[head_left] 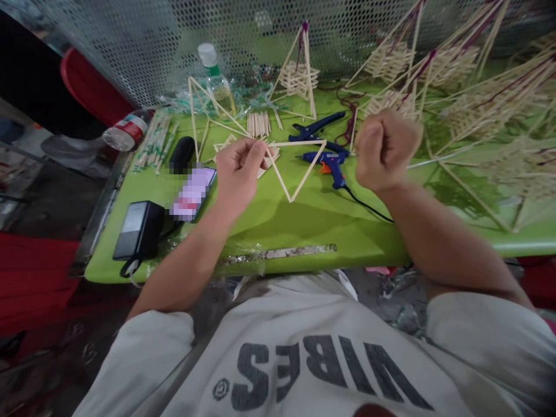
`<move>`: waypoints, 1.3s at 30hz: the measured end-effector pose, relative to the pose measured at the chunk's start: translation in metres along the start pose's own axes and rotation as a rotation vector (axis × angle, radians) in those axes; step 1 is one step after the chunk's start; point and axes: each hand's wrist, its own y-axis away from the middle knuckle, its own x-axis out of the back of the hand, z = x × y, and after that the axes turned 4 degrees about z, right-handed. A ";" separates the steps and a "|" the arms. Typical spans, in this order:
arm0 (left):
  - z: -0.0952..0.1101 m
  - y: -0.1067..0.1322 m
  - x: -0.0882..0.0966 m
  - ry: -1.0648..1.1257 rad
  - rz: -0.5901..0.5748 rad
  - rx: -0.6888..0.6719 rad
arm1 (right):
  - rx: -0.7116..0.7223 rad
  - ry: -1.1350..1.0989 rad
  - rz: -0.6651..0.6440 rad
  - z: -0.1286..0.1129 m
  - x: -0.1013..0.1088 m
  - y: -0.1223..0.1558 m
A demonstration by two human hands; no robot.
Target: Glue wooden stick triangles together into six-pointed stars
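Note:
My left hand (241, 168) pinches one corner of a flat triangle of thin wooden sticks (299, 174), held above the green table. My right hand (386, 147) is raised to the right, its fingers curled into a fist; whatever is inside, if anything, is hidden. A pale thin rod (434, 160) shows just beside its wrist, and I cannot tell whether the hand touches it. Between the hands lies a blue glue gun (328, 164) with a black cord. Behind it are dark blue pliers (319, 128). Loose sticks (269, 162) lie partly under the left hand.
The green table (269, 231) also bears a phone (193, 191), a black box (138, 229), a black cylinder (181, 155) and a bottle (219, 78). Several stick frames with purple string (299, 75) stand at the back and right. Wrapped sticks (154, 142) lie left, before a perforated metal panel (156, 46).

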 end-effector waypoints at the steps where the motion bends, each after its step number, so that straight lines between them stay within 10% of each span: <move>1: 0.000 0.000 0.000 -0.005 -0.001 0.007 | 0.089 0.041 0.056 -0.001 -0.001 -0.002; 4: -0.002 -0.002 0.001 -0.003 0.020 0.008 | 0.287 0.040 0.225 -0.003 -0.017 -0.009; 10: -0.005 0.002 0.001 -0.003 -0.005 -0.006 | 0.081 0.004 0.041 -0.002 -0.048 -0.004; 26: -0.025 -0.021 0.024 -0.041 -0.190 0.161 | -0.011 0.086 -0.211 0.016 -0.051 -0.005; 34: -0.095 -0.057 0.087 -0.485 -0.069 0.045 | 0.009 0.070 -0.116 0.021 -0.035 -0.018; 39: -0.123 -0.049 0.083 -0.641 -0.099 0.088 | 0.023 0.079 -0.097 0.025 -0.033 -0.021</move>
